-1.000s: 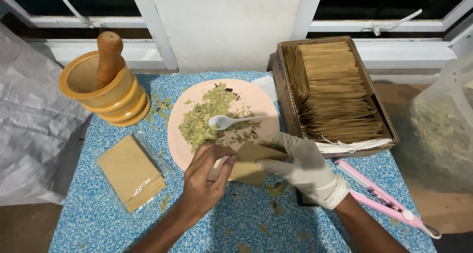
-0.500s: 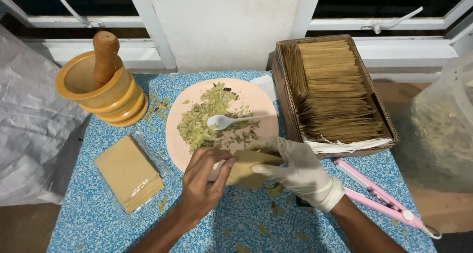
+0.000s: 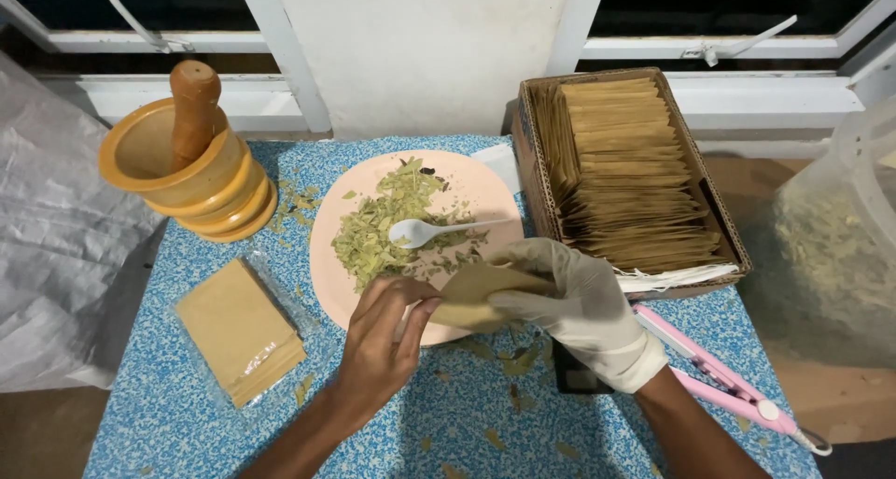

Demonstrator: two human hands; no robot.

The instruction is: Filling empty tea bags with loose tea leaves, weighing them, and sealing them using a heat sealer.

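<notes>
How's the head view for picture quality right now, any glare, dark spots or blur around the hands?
Head view: even indoor light, no harsh glare on the pink plate; windows behind are black, so it looks like night. The left hand and gloved right hand with the brown pouch are sharp, with only soft shadows under them. The frame edges bow slightly, a wide-lens effect.

left hand (image 3: pixel 378 344) + right hand (image 3: pixel 583 302) (gloved) | grip brown pouch (image 3: pixel 476 294) | over pink plate (image 3: pixel 329 255)
</notes>
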